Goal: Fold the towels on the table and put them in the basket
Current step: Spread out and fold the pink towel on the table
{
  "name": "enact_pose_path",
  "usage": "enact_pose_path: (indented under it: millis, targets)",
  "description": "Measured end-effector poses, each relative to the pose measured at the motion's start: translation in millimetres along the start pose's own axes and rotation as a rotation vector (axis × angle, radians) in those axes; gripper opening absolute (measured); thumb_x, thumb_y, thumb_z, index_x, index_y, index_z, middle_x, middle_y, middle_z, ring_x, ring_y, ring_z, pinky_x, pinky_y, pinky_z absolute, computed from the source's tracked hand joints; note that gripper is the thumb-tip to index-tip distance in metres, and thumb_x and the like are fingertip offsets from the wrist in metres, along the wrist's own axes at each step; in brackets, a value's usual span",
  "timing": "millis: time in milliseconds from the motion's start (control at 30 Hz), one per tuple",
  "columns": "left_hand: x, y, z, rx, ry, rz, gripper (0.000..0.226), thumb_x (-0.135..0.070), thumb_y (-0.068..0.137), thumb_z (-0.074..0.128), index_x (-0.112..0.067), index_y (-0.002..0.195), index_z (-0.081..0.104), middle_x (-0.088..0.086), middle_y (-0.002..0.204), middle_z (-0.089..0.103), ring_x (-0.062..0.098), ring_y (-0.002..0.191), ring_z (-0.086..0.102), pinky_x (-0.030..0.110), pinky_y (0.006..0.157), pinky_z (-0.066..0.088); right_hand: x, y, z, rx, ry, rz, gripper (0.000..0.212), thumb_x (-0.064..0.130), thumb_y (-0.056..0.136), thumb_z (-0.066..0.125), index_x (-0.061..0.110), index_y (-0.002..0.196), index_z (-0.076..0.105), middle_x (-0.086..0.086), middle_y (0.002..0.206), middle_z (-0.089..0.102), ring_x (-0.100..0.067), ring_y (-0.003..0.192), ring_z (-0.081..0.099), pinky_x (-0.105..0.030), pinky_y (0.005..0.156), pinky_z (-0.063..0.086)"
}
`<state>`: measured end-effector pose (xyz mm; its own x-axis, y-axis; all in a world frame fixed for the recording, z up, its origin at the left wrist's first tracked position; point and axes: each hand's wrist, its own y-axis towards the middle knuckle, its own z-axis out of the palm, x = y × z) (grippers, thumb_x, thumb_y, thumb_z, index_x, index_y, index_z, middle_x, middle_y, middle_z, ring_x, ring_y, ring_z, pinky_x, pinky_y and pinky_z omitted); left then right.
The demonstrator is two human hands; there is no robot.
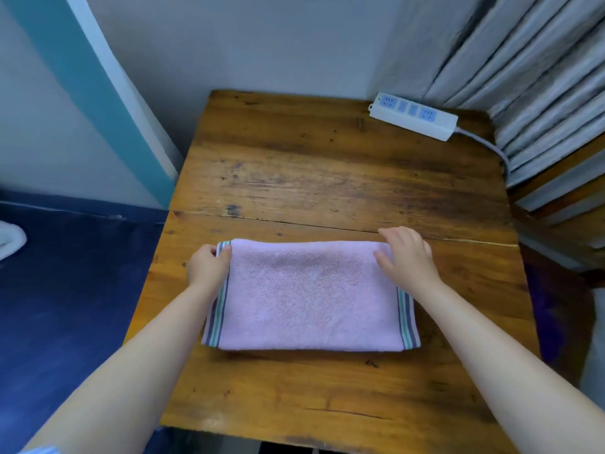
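Head cam looking down at one wooden worktop [327, 158] with exactly one towel [311, 296] on it, pink, already folded into a flat rectangle and sitting toward the near half of the worktop. It's got striped bands in grey and green down both short ends.

Two hands are in the shot, both at the far corners of the towel. Left hand [208, 267] has its fingers curled round the far left corner, pinching the striped edge. Right hand [407, 257] lies on the far right corner with fingers bent down over the edge, thumb on top of the fabric; I can't really tell if it's grasping the cloth or just resting on it.

One white power strip [413, 115] sits at the far right corner of the worktop, well apart from the towel, with blue socket panels and a grey cord trailing off the right edge. No readable writing or brand on anything.

One grey curtain [540, 77] hangs on the right, and something white [9, 239] pokes in at the left edge on a dark blue surface [65, 290], too cut off to identify.
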<state>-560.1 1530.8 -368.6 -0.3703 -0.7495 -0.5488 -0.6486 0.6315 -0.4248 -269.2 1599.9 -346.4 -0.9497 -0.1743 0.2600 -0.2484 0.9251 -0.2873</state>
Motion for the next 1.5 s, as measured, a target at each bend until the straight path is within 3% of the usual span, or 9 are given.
enact_pose_path:
  millis: [233, 500, 633, 800, 900, 1100, 1233, 1333, 1500]
  targets:
    - [0, 19, 5, 0.009, -0.132, -0.062, 0.019, -0.016, 0.097, 0.042, -0.004, 0.084, 0.049, 0.008, 0.077, 0.05, 0.024, 0.08, 0.044, 0.029, 0.069, 0.032, 1, 25, 7, 0.101, -0.142, -0.055, 0.033, 0.024, 0.098, 0.03, 0.013, 0.108, 0.059, -0.003, 0.104, 0.059, -0.022, 0.109, 0.049, -0.036, 0.102, 0.032]
    - [-5, 21, 23, -0.114, 0.196, -0.01, 0.026, -0.021, 0.1, 0.034, 0.0, 0.103, 0.049, 0.021, 0.106, 0.057, 0.037, 0.099, 0.052, 0.039, 0.075, 0.04, -1, 19, 33, -0.069, -0.102, 0.113, 0.03, 0.02, 0.098, 0.032, 0.012, 0.093, 0.061, 0.0, 0.091, 0.057, -0.02, 0.093, 0.048, -0.035, 0.094, 0.031]
    - [-12, 17, 20, -0.132, 0.293, -0.021, 0.03, -0.022, 0.097, 0.043, 0.002, 0.114, 0.046, 0.023, 0.121, 0.052, 0.037, 0.115, 0.046, 0.045, 0.09, 0.039, 4, 16, 35, -0.203, -0.106, 0.127, 0.012, 0.008, 0.088, 0.054, 0.005, 0.086, 0.065, -0.013, 0.088, 0.064, -0.033, 0.091, 0.058, -0.053, 0.102, 0.03]
    - [-9, -1, 31, -0.316, 0.436, 0.613, 0.032, -0.015, 0.086, 0.044, -0.004, 0.114, 0.052, 0.018, 0.124, 0.053, 0.031, 0.118, 0.038, 0.047, 0.1, 0.033, 36, 8, 46, -0.434, -0.12, -0.049, 0.029, -0.001, 0.076, 0.048, 0.008, 0.103, 0.055, -0.018, 0.111, 0.065, -0.034, 0.117, 0.046, -0.064, 0.096, 0.019]
    - [-6, -19, 59, -0.117, 0.488, 0.923, 0.036, -0.015, 0.079, 0.038, -0.01, 0.113, 0.048, 0.014, 0.119, 0.064, 0.027, 0.118, 0.038, 0.042, 0.098, 0.026, 67, 2, 67, -0.345, -0.09, -0.202, 0.038, 0.012, 0.075, 0.034, 0.016, 0.109, 0.051, -0.014, 0.12, 0.063, -0.033, 0.121, 0.044, -0.055, 0.106, 0.027]
    - [1, -15, 68, 0.126, 0.678, 0.818, 0.057, -0.039, 0.096, 0.016, -0.012, 0.125, 0.057, 0.008, 0.131, 0.058, 0.027, 0.13, 0.038, 0.038, 0.101, 0.017, 72, 3, 91, -0.147, -0.169, -0.167, 0.046, 0.035, 0.095, 0.022, 0.02, 0.12, 0.056, -0.003, 0.123, 0.064, -0.024, 0.121, 0.037, -0.04, 0.111, 0.003]
    - [12, -6, 51, 0.142, 0.588, 0.55, 0.086, -0.057, 0.072, -0.008, -0.025, 0.146, 0.022, -0.002, 0.157, 0.012, 0.021, 0.146, 0.002, 0.036, 0.114, -0.004, 54, 6, 75, -0.052, -0.208, -0.12, 0.071, 0.05, 0.091, -0.011, 0.026, 0.136, 0.039, -0.002, 0.142, 0.046, -0.026, 0.136, 0.032, -0.039, 0.11, 0.0]
    - [22, 4, 36, 0.125, 0.602, 0.487, 0.076, -0.054, 0.08, 0.001, -0.024, 0.148, 0.014, 0.0, 0.158, 0.002, 0.019, 0.146, -0.003, 0.037, 0.117, -0.001, 28, 2, 64, 0.04, -0.097, 0.019, 0.084, 0.062, 0.077, -0.016, 0.027, 0.146, 0.016, 0.001, 0.156, 0.01, -0.022, 0.145, 0.001, -0.037, 0.114, -0.009]
    - [36, 12, 20, 0.158, 0.571, 0.438, 0.08, -0.056, 0.08, 0.004, -0.016, 0.149, 0.006, 0.0, 0.158, -0.001, 0.019, 0.146, -0.007, 0.039, 0.117, -0.006, 6, -10, 56, 0.035, -0.041, 0.178, 0.083, 0.057, 0.075, -0.012, 0.023, 0.147, 0.009, -0.002, 0.157, 0.002, -0.02, 0.145, -0.004, -0.041, 0.116, -0.006]
